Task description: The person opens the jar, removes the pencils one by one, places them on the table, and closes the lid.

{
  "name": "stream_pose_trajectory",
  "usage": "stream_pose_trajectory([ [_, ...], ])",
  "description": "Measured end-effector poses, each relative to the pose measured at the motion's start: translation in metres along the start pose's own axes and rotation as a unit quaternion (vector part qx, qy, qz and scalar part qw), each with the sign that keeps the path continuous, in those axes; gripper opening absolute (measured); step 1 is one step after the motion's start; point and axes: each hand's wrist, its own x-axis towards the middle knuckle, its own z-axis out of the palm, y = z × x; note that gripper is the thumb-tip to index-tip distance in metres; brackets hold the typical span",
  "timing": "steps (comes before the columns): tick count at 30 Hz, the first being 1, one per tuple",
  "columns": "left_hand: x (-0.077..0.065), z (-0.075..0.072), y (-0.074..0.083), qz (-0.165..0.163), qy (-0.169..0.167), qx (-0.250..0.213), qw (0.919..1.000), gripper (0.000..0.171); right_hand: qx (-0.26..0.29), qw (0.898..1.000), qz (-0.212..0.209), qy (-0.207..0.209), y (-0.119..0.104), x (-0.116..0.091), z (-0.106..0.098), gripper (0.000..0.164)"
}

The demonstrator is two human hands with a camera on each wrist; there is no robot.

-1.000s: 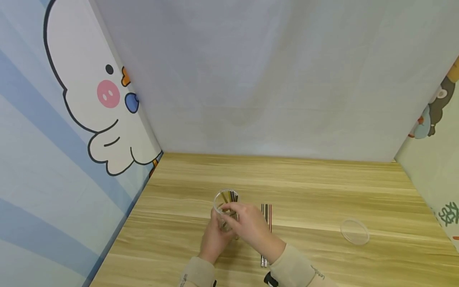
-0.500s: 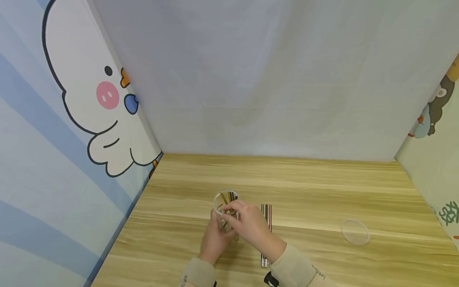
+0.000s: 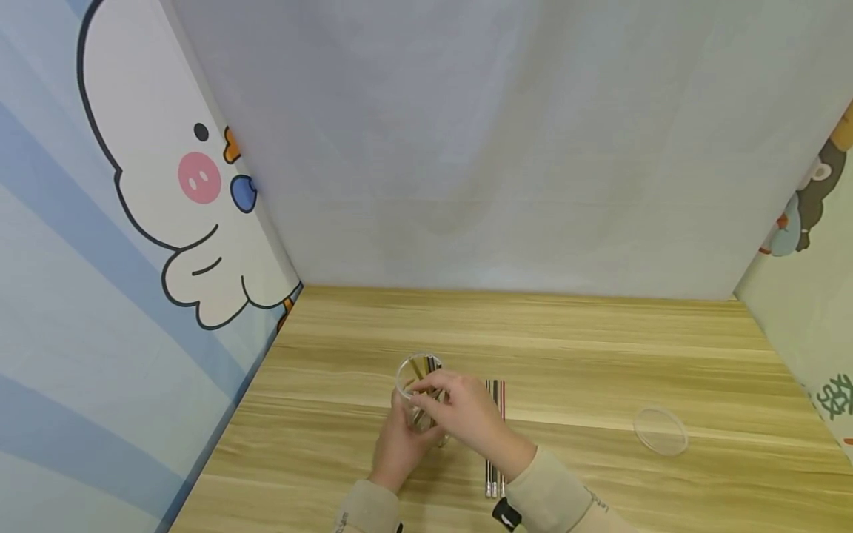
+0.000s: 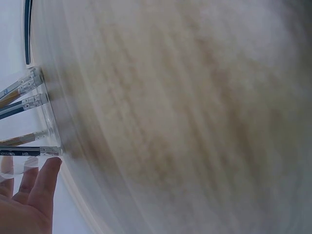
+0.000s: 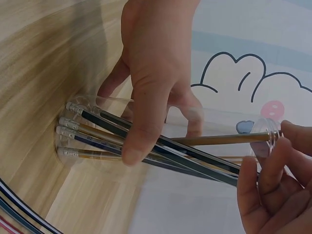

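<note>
My left hand [image 3: 403, 448] grips a clear plastic cup [image 3: 398, 379] around its side. Inside the cup lean several pencils, dark and gold, their eraser ends at the base in the right wrist view. At the rim, my right hand [image 3: 474, 416] has thumb and fingers bent over the opening. The right wrist view shows those fingers [image 5: 275, 163] pinching the upper end of a gold pencil [image 5: 219, 140]. My left thumb [image 5: 144, 122] lies across the cup wall there. In the left wrist view, the erasers of several pencils [image 4: 22, 151] show through the cup near a fingertip.
Beside my right forearm, dark and red pencils [image 3: 494, 466] lie parallel on the wood-grain table [image 3: 566, 355]. A clear round lid [image 3: 660, 431] lies farther right. A pale curtain [image 3: 500, 148] hangs behind the table, and a cartoon-printed wall [image 3: 200, 274] stands at left.
My right hand has shifted slightly right at the cup's rim, and the pencils inside show a little differently. My left hand keeps its grip on the cup.
</note>
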Motion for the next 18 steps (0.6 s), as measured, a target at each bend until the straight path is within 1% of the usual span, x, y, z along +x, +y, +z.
stream_pose_trajectory([
  [3, -0.001, 0.0, 0.0, 0.004, 0.002, 0.005, 1.0, 0.094, -0.011, 1.0, -0.006, -0.012, 0.0, 0.001, -0.001, 0.017],
  [6, 0.0, 0.0, 0.0, 0.003, 0.004, 0.01, 0.9999, 0.093, -0.005, 1.0, -0.003, -0.023, 0.001, 0.002, -0.003, 0.016],
  [11, 0.001, 0.001, 0.0, -0.01, 0.004, 0.004, 0.9999, 0.092, 0.017, 0.999, 0.017, -0.036, 0.001, 0.004, -0.008, 0.013],
  [14, 0.001, 0.001, 0.001, -0.015, 0.003, -0.001, 0.9999, 0.09, 0.019, 0.999, 0.03, -0.04, 0.0, 0.004, -0.01, 0.011],
  [18, 0.0, 0.0, 0.0, -0.016, 0.001, -0.004, 0.9999, 0.091, 0.022, 0.998, 0.035, -0.043, 0.0, 0.006, -0.013, 0.012],
])
